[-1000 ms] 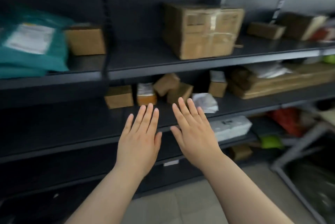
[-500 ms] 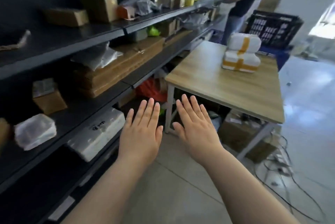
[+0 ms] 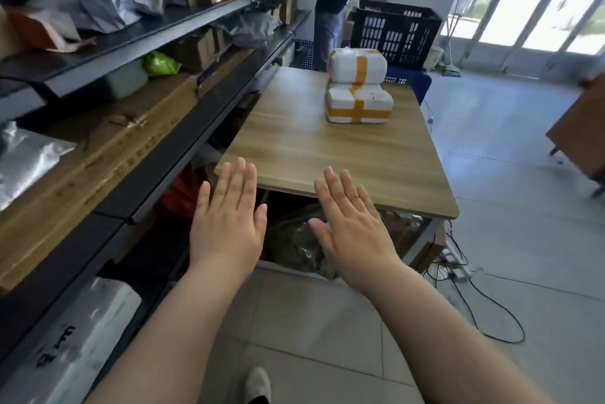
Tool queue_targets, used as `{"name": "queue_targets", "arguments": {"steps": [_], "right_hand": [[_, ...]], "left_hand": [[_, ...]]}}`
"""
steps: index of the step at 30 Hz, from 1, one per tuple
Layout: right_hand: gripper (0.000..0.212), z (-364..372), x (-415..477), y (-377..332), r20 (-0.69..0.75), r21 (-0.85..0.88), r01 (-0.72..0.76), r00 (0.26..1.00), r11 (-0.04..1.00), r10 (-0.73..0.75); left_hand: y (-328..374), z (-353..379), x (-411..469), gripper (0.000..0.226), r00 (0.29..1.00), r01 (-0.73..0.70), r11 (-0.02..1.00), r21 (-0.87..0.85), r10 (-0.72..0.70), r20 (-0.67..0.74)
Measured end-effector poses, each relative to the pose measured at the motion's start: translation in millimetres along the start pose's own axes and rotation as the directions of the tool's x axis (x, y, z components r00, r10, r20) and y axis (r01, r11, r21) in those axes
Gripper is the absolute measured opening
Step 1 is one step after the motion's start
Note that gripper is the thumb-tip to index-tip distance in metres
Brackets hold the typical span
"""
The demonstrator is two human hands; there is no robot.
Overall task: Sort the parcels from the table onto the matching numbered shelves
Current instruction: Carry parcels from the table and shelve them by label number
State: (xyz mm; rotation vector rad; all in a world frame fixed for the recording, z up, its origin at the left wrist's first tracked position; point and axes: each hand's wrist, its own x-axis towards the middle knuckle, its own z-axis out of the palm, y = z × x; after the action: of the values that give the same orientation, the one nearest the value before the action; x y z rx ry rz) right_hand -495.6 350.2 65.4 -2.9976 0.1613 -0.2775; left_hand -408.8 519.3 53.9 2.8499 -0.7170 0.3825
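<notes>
Two white foam parcels bound with yellow tape stand stacked at the far end of the wooden table (image 3: 294, 154): the upper parcel (image 3: 357, 64) on the lower parcel (image 3: 358, 104). My left hand (image 3: 227, 220) and my right hand (image 3: 353, 226) are held out flat, palms down, fingers straight, in front of the table's near edge. Both hold nothing and are well short of the parcels. The dark shelves (image 3: 183, 154) run along the left, filled with boxes and bags.
A person (image 3: 330, 1) stands at the far end of the shelves by a black crate (image 3: 396, 37). Bags and boxes sit under the table. Cables (image 3: 474, 305) trail on the tiled floor to the right. A long cardboard box (image 3: 108, 154) lies on the middle shelf.
The view has swung from the shelves to the right onto the table, which is now closer. Both hands stay flat and empty, now spread a little further apart.
</notes>
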Motion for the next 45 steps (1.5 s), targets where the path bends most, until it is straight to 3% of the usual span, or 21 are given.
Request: {"name": "queue_targets", "arguments": {"steps": [9, 14, 18, 24, 26, 31, 34, 38, 45], "right_hand": [[0.072, 4, 136, 34, -0.042, -0.025, -0.157, 0.987, 0.987, 0.155], [0.077, 24, 158, 62, 0.027, -0.005, -0.237, 0.971, 0.972, 0.237], [0.061, 25, 188, 95, 0.056, 0.016, -0.307, 0.95, 0.952, 0.306], [0.061, 38, 261, 155, 0.057, 0.053, -0.296, 0.954, 0.954, 0.293], [0.061, 45, 291, 180, 0.067, 0.069, -0.29, 0.956, 0.955, 0.285], [0.061, 64, 360, 252, 0.173, 0.076, -0.303, 0.942, 0.95, 0.286], [0.061, 77, 406, 300, 0.237, 0.072, -0.318, 0.926, 0.945, 0.294], [0.061, 107, 485, 358, 0.302, 0.021, -0.313, 0.907, 0.949, 0.293], [0.061, 169, 595, 394, 0.407, -0.057, -0.373, 0.838, 0.926, 0.363]], "left_hand": [[-27, 27, 161, 0.06, 0.99, -0.136, 0.986, -0.094, 0.133, -0.038], [-13, 57, 200, 0.06, 0.973, -0.216, 0.972, -0.094, 0.223, 0.064], [-1, 82, 238, 0.058, 0.955, -0.263, 0.96, -0.093, 0.273, 0.115], [22, 119, 314, 0.057, 0.951, -0.306, 0.95, -0.058, 0.308, 0.02], [33, 133, 340, 0.062, 0.954, -0.287, 0.956, -0.066, 0.291, 0.074], [67, 164, 407, 0.062, 0.949, -0.259, 0.963, -0.072, 0.267, 0.168], [86, 189, 447, 0.063, 0.961, -0.235, 0.969, -0.073, 0.243, 0.131], [106, 218, 505, 0.058, 0.937, -0.33, 0.944, -0.01, 0.329, 0.113], [79, 253, 568, 0.056, 0.937, -0.346, 0.938, -0.013, 0.347, 0.038]]}}
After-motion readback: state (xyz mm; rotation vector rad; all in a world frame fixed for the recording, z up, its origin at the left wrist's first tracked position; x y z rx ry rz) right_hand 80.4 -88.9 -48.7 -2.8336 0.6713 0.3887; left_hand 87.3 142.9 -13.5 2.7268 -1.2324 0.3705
